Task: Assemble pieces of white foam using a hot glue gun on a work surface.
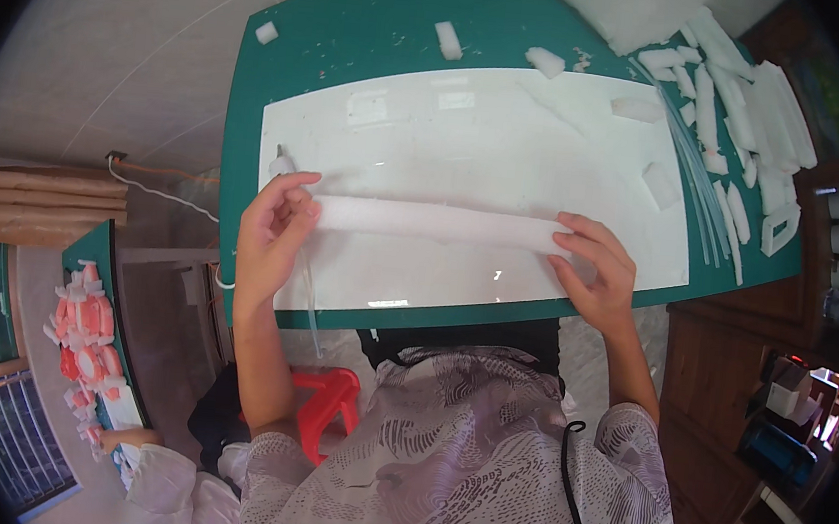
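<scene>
A long white foam strip (pixel 433 223) is stretched level between my two hands, above a glossy white board (pixel 430 143). My left hand (pixel 277 235) pinches its left end between thumb and fingers. At the other end, my right hand (pixel 593 272) grips the strip with the thumb below and fingers above. Beside my left hand, mostly hidden by it, lies a white tool with a dark tip (pixel 283 163), perhaps a glue gun. A thin translucent stick (pixel 310 297) runs from near that hand over the table's front edge.
Foam offcuts (pixel 447 40) lie along the far side of the green table (pixel 360 32). To the right are long translucent sticks (pixel 700 187) and a pile of foam pieces (pixel 752 111). A red stool (pixel 327 404) stands below left. Another person's sleeve (pixel 161 479) shows by a side table with pink-and-white pieces (pixel 86 333).
</scene>
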Demonstrator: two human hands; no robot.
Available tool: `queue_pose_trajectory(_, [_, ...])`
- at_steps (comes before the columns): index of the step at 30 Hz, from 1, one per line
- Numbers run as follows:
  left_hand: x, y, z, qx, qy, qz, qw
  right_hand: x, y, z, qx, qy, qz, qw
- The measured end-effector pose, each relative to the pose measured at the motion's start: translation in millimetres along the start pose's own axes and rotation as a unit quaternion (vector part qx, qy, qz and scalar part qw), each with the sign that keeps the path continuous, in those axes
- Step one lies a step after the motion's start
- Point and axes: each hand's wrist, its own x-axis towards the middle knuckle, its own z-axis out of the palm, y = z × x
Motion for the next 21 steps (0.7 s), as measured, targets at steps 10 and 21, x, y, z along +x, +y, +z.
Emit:
queue_pose_trajectory(10, [-2.3,-6.6,-0.8,0.077,0.052,0.013,0.996,-0.9,2.0,2.8,0.027,-0.001,0.01,1.0])
queue_pose_trajectory(21, [2.9,-5.6,0.4,0.09,0.062,0.011,0.994,-0.6,2.2,2.8,0.056,-0.011,0.004,0.998])
